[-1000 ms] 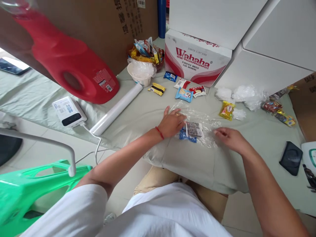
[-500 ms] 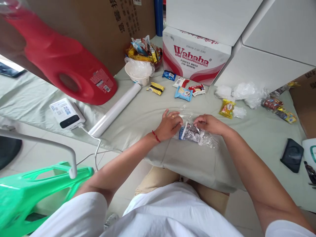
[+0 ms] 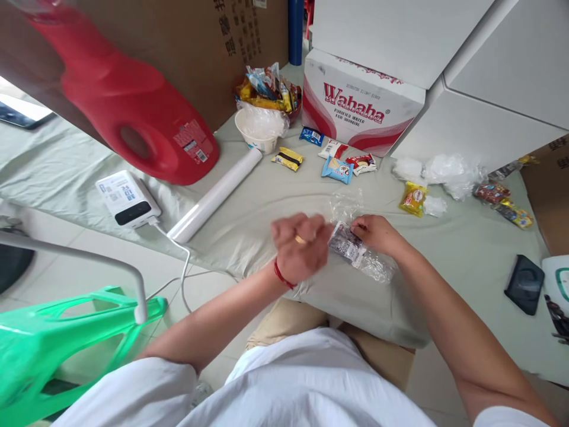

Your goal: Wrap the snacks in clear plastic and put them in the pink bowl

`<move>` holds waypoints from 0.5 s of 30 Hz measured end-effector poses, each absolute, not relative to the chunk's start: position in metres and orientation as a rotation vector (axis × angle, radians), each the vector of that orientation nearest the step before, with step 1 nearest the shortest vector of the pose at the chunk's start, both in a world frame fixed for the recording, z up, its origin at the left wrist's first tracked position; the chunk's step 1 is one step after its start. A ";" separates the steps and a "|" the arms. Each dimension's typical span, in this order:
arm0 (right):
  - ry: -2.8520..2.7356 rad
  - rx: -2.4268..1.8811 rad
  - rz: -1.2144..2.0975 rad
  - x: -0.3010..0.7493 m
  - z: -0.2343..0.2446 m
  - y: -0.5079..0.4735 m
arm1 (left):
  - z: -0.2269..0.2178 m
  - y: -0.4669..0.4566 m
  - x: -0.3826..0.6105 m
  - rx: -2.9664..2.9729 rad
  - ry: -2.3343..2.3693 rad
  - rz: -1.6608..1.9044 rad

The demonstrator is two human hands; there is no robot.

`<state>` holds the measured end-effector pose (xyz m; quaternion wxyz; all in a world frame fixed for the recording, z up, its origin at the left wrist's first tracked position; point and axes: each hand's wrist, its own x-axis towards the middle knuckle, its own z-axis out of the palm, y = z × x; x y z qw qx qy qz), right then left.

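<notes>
A dark, silvery snack packet (image 3: 347,242) lies near the table's front edge. Crinkled clear plastic film (image 3: 377,267) spreads out below and to the right of it, and more film rises behind it. My right hand (image 3: 376,232) has its fingers curled and pinched at the packet's upper right edge. Beside the packet's left end is my left hand (image 3: 302,246), raised and smeared by motion, so I cannot make out what its fingers hold. A blue wrapped snack (image 3: 338,170) lies beyond both hands, among other small packets.
Behind stand a Wahaba-style white and red carton (image 3: 362,107) and a bowl (image 3: 255,133) with plastic film in it. A roll of film (image 3: 216,196), a power bank (image 3: 128,198) and a red jug (image 3: 146,118) are left. Film-wrapped lumps (image 3: 453,172) and a phone-like dark object (image 3: 525,284) are right.
My left hand has drawn back to the left and toward me from the packet, its fingers now bunched and blurred. My right hand stays at the packet. The view has shifted slightly.
</notes>
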<state>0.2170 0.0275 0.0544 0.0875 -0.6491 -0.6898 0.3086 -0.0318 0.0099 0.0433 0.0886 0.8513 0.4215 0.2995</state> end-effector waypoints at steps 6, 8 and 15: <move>-2.003 -1.944 0.988 0.218 0.059 0.021 | 0.028 -0.011 -0.004 2.729 0.924 0.537; -1.931 -1.972 0.913 0.228 0.059 0.024 | 0.021 -0.003 0.003 2.728 1.016 0.523; -1.707 -2.150 0.786 0.266 0.046 0.045 | 0.012 0.000 0.004 2.756 0.980 0.522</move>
